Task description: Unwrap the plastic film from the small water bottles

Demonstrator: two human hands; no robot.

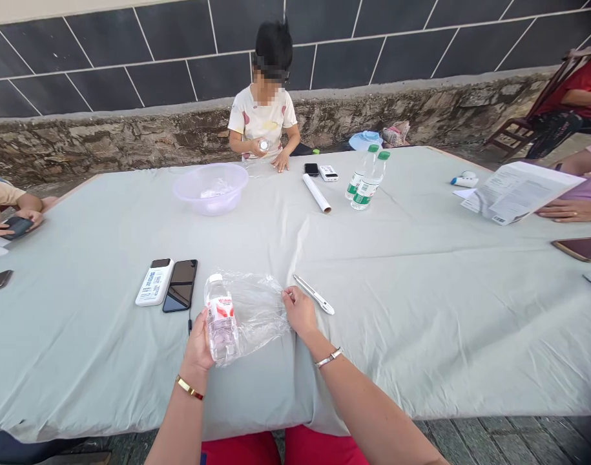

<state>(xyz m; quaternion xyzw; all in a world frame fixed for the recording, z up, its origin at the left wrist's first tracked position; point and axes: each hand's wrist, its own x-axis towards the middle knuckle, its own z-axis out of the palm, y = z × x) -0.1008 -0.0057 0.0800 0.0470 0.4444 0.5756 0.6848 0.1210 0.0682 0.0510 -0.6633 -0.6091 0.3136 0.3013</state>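
Note:
A small clear water bottle (222,326) with a white cap and a red-and-white label stands tilted at the near side of the table. My left hand (199,343) is wrapped round its left side. Clear, crinkled plastic film (260,309) lies against the bottle and stretches to the right over the cloth. At the film's right edge, my right hand (300,310) pinches it between thumb and fingers. Just beyond that hand lies a slim white pen-like tool (314,294). A black phone (180,285) and a white power bank (154,282) sit left of the bottle.
A pale cloth covers the table (396,310). Farther off are a translucent purple basin (210,205), a white roll (317,193) and two green-capped bottles (367,189). Across sits a person (263,123) holding a bottle; others sit left and right, one beside printed papers (511,187).

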